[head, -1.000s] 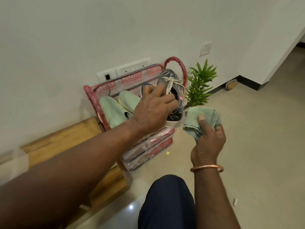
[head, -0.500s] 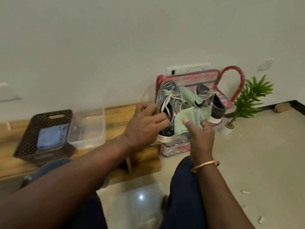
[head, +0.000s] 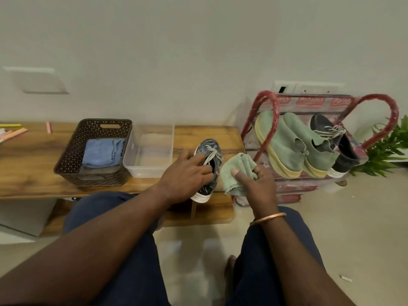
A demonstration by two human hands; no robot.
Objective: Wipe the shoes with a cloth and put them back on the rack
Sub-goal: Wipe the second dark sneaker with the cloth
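1. Well left of the left-hand fingers, a brown perforated basket (head: 72, 151) stands on the wooden surface (head: 33, 173). A blue cloth (head: 103, 152) is folded inside it.
2. A clear plastic tub (head: 150, 172) sits just left of those fingers, right beside the basket.
3. The left hand (head: 185, 175) grips the dark patterned shoe (head: 209, 149). Its fingers (head: 202, 172) curl in at the shoe's opening. The shoe is over the right end of the surface, toe toward the wall.
4. A green cloth (head: 234, 171) is just right of the shoe; I cannot tell if they touch. It is bunched in the right hand (head: 258, 186), thumb on top and fingers (head: 260, 172) curled round it.
5. There is a copper bangle (head: 268, 218) on the right wrist.
6. Right of the right-hand fingers stands a red-framed rack (head: 270, 107). It holds two green shoes (head: 280, 142), then a dark laced shoe (head: 340, 149).
7. Farthest right is a green plant (head: 388, 151), next to the rack.
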